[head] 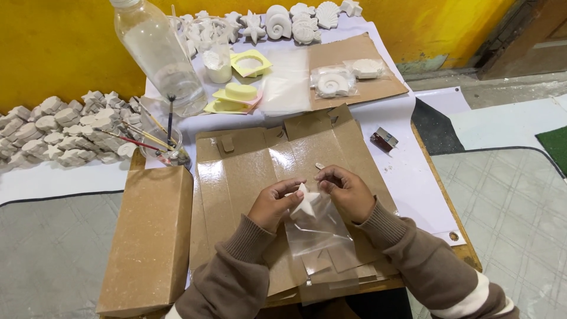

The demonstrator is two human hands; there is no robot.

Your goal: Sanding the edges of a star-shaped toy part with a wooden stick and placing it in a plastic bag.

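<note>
over a small wooden table covered with white paper sheet and flattened brown cardboard, the left hand pinches a white plaster star while the right hand grips the mouth of a clear plastic bag just beside it, the star sitting at the bag's opening. a closed brown cardboard box lies left of the hands, a clear plastic bottle and a cup of paintbrushes stand behind it, and white plaster shells line the far edge against a yellow wall, with more white casts heaped on the floor
</note>
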